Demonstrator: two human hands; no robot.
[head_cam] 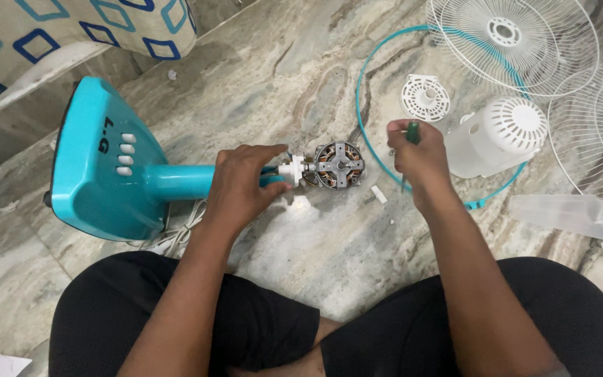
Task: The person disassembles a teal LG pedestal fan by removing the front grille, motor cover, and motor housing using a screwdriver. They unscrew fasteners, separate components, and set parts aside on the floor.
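Head view looks straight down over my crossed legs onto a marbled stone floor [301,77]. My left hand [242,185] wraps the top of a teal fan stand [176,180], fingers [263,155] closed around the neck just behind a white plastic joint [293,169]. The stand lies on its side, its broad teal base [99,160] with a row of white push buttons [125,153] off to my left. Touching the joint on its far end is the bare fan motor [338,165], copper windings and a grey cross-shaped bracket showing; it sits on the floor between my two hands.

My right hand [419,157] hovers just right of the motor, fingers curled tight on a green-handled screwdriver [411,132], with the shaft pointing down behind my wrist.

Around that hand lies a thin teal guard ring [361,84]; inside it are a small white slotted cap [425,96] and a white ribbed motor cover [498,136]. Two white wire grilles [525,49] lie beyond, upper right. A clear fan blade [581,216] rests at the right edge. A white cord [179,234] trails under the stand, and a small white piece [379,195] lies near the motor. A patterned cushion [71,28] fills the upper-left corner.
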